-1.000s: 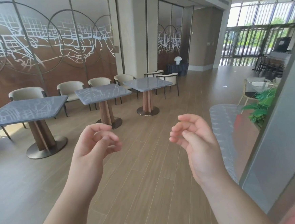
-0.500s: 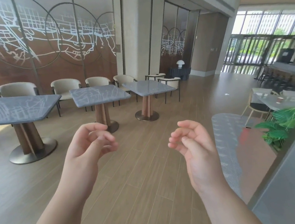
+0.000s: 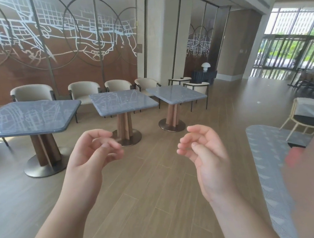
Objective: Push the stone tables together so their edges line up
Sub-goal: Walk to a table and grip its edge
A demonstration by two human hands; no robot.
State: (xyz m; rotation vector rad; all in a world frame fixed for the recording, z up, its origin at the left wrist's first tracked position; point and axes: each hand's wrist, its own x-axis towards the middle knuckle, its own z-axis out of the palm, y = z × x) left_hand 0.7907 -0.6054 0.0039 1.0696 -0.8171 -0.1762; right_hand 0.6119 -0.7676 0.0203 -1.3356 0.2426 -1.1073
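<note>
Both forearms raised forward; left hand (image 3: 91,154) and right hand (image 3: 203,150) loosely curled, empty, palms facing inward.

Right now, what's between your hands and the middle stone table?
Only bare wooden floor, seen in the head view. Left hand and right hand hang empty in the air, short of the middle stone table.

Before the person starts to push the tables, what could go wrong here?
1. The stone tables stand apart, each on one central pedestal with a round base; a high push on the nearest table may tip it rather than slide it.
2. The bases may scratch the wooden floor.
3. Fingers of the left hand or right hand, both empty now, could be pinched where the nearest and middle table edges meet.
</note>
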